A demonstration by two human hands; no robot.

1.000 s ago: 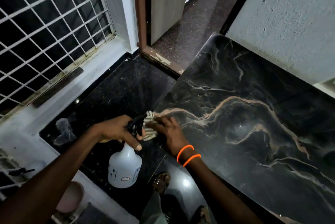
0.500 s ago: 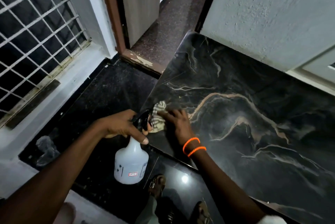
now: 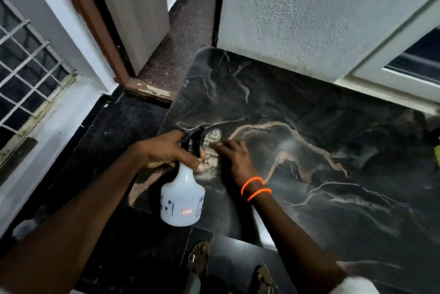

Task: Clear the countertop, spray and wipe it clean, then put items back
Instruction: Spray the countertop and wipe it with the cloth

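1. A left hand (image 3: 166,150) grips the neck of a white spray bottle (image 3: 182,194), fingers curled round the black trigger head; the light, rigid plastic looks best held there.
2. A right hand (image 3: 235,159) presses a soft striped cloth (image 3: 212,143) under extended fingers near the dark marble countertop (image 3: 333,174) edge.

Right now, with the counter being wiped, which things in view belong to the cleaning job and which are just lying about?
Part of the job:
- spray bottle, gripped by the left hand
- striped cloth, pressed under the right hand
- dark marble countertop

Just lying about:
- yellow-green object at the right edge, too cut off to identify
- sandals on the floor below
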